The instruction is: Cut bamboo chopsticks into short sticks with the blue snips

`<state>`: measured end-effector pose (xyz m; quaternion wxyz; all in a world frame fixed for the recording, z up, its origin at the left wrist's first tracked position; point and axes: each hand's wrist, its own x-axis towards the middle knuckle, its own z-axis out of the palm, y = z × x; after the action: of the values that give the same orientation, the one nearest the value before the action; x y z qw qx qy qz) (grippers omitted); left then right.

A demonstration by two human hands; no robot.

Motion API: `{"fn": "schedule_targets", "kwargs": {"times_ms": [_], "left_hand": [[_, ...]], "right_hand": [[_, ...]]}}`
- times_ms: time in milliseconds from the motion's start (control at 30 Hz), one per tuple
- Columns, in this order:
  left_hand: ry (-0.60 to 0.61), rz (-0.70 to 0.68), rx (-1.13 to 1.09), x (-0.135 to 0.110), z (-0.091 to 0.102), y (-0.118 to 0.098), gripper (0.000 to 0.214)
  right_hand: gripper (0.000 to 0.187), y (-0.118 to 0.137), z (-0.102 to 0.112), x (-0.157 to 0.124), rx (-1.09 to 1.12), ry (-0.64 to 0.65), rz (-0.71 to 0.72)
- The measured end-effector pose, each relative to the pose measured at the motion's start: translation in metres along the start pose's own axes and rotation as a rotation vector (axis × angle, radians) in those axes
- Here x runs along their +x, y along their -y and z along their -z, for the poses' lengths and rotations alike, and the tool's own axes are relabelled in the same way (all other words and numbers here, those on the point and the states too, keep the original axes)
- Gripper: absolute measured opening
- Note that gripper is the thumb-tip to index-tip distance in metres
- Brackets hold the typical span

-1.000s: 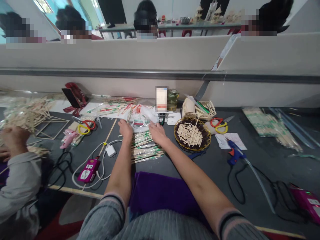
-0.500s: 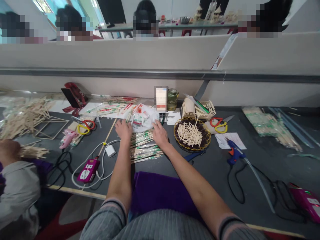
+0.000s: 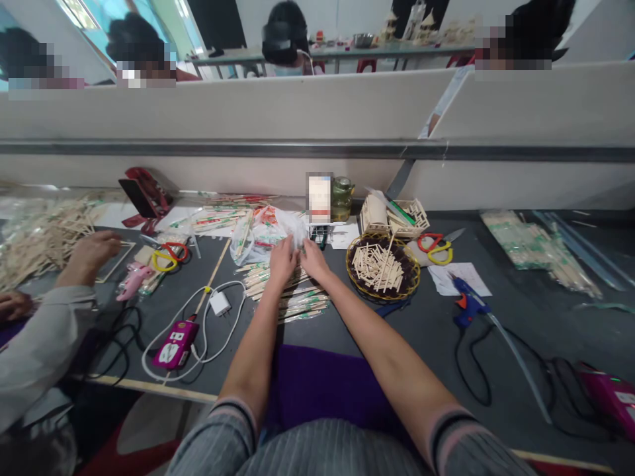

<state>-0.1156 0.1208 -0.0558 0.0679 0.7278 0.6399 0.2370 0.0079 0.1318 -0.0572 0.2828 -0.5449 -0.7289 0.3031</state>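
Observation:
A thin white plastic bag point(image 3: 255, 235) with red print lies crumpled in front of me, with chopsticks inside or under it. My left hand point(image 3: 283, 262) has its fingers drawn together on the bag's lower right part. Close beside it, my right hand point(image 3: 314, 262) pinches the same end of the bag, though its fingertips are partly hidden. Beneath my wrists, several wrapped chopsticks point(image 3: 303, 305) in clear sleeves with green print lie in a loose row on the dark table.
A round basket point(image 3: 415, 281) of short sticks stands right of my hands. Farther right lie scissors point(image 3: 439, 251) and a blue glue gun point(image 3: 469, 301). On the left are a purple power box point(image 3: 176, 345) with white cable and a pink glue gun point(image 3: 133, 281). A co-worker's hand point(image 3: 94, 254) reaches over the sticks.
My left hand has moved right from the bag's left side, close to my right hand. The bag is spread wider leftward. The co-worker at left has raised an arm forward.

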Motion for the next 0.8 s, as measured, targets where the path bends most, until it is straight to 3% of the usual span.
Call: {"fn": "schedule_targets", "kwargs": {"times_ms": [233,433,633,800], "left_hand": [[0.135,-0.023,0.014,0.008,-0.017,-0.036,0.048],[0.030,0.027,0.017,0.000,-0.013,-0.034,0.053],[-0.125,-0.014,-0.017,-0.027,0.000,-0.027,0.049],[-0.215,0.173,0.031,-0.055,0.020,-0.012,0.033]], "right_hand": [[0.048,0.006,0.028,-0.027,-0.033,-0.142,0.061],[0.043,0.014,0.036,-0.054,0.022,-0.156,0.131],[0.035,0.025,0.057,-0.104,0.145,-0.245,0.217],[0.028,0.021,0.080,-0.145,0.192,-0.305,0.233]]}}
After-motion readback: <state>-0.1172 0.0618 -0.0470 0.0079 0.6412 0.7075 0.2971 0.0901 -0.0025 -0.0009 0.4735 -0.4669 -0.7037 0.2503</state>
